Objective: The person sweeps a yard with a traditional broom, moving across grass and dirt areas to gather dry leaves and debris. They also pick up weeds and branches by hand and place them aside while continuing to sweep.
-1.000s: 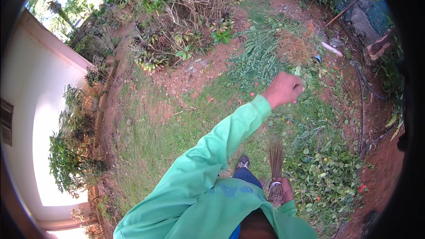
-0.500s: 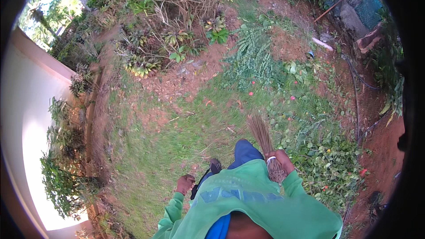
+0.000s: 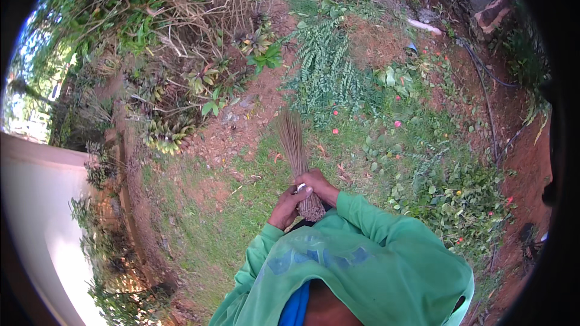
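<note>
A stick broom (image 3: 292, 142), a bundle of thin brown twigs bound with a white band, is held in front of my green shirt, its bristles pointing away from me. My right hand (image 3: 318, 183) wraps round the bundle near the band. From the other side my left hand (image 3: 290, 204) grips it by the butt end, thumb at the band. The two hands touch or nearly touch, and some fingers are hidden behind the twigs.
Cut leafy branches (image 3: 332, 63) lie on the grass ahead, and a heap of green cuttings (image 3: 432, 205) is at the right. Shrubs (image 3: 181, 30) grow at the far left, near a white wall (image 3: 42, 199). A dark hose (image 3: 486, 99) runs along the right.
The broom has moved left to the front of my body, carried by my right hand. My left hand has come up from my side and taken hold of it too.
</note>
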Demonstrator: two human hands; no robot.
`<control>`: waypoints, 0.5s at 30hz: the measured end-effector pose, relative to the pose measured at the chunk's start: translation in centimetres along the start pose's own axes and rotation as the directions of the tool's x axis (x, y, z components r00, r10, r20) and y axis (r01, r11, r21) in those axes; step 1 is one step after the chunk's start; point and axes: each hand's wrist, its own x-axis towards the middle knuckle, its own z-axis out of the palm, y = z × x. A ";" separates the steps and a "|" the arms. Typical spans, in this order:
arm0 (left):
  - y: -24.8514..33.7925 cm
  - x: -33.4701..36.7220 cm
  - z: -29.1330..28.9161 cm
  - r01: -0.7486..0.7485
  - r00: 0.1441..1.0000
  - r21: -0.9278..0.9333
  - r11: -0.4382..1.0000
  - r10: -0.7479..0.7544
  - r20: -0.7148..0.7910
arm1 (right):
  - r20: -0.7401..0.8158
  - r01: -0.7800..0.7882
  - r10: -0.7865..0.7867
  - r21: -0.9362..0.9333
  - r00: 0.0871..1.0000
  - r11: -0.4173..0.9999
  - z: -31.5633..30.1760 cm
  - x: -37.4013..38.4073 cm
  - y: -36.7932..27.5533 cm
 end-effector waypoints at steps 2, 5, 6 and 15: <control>2.5 1.8 -1.6 -0.020 1.000 -0.086 0.996 0.019 -0.013 | 0.014 -0.015 0.016 -0.015 1.000 1.000 0.6 0.2 -5.2; 8.1 3.5 -0.3 0.053 0.997 -0.123 0.991 -0.060 -0.054 | 0.076 -0.099 0.081 0.263 0.994 0.960 -0.4 3.7 -8.0; 9.6 4.6 -0.7 0.060 0.997 -0.100 0.993 -0.065 -0.047 | 0.107 -0.091 0.056 0.360 0.993 0.928 -0.6 5.3 -8.3; 22.8 16.3 -2.0 0.118 0.992 0.149 0.982 -0.110 -0.062 | -0.152 0.137 -0.125 0.068 0.980 0.988 -1.8 19.6 -13.5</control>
